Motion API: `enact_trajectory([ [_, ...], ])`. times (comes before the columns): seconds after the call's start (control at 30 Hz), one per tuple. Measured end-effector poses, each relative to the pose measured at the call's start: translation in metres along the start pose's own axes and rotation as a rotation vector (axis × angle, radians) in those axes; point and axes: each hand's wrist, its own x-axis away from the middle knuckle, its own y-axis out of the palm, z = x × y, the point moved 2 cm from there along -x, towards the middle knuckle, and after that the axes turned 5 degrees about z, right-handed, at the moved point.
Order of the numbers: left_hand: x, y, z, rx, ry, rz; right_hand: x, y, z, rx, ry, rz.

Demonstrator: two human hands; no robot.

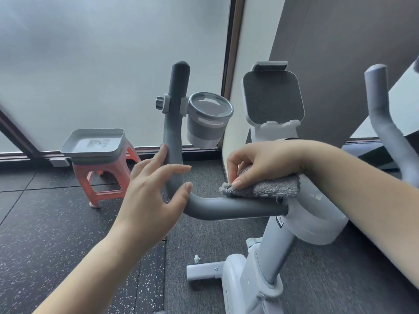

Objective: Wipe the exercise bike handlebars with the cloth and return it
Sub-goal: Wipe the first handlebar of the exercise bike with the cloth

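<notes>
Left hand (149,196) spread, fingers loosely curled around the bend of the left handlebar (175,137), thumb and fingertips touching the dark foam, no firm grip. Right hand (260,163) lies palm-down on the grey cloth (267,185), thumb and forefinger pinching its near corner; cloth pressed onto the horizontal run of the bar beside the white stem (272,250).

Floor: dark speckled rubber tiles (45,223), grey carpet under the bike. Cup holder (207,123) clamped to the left bar; tablet holder (273,98) behind the right hand. Orange stool (102,180) carries a grey tray (94,143) by frosted glass.

Right handlebar (383,114) blurred, partly cut off.
</notes>
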Motion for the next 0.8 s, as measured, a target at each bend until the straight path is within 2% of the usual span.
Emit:
enact_trajectory([
  [0.17,-0.007,-0.01,-0.004,0.043,-0.025,0.039,0.005,0.012,0.002,-0.307,0.023,0.297],
  [0.37,-0.021,-0.021,-0.018,0.22,-0.026,0.055,0.015,0.039,-0.014,-0.872,0.046,0.53],
  [0.47,-0.026,-0.03,-0.017,0.299,0.015,0.047,0.01,0.053,-0.028,-1.04,0.006,0.602],
  [0.67,-0.048,-0.049,-0.022,0.513,0.046,-0.264,-0.011,0.062,-0.059,-1.182,-0.098,0.747],
  [0.8,-0.064,-0.057,-0.028,0.497,0.187,-0.392,-0.024,0.064,-0.084,-1.228,-0.198,0.676],
])
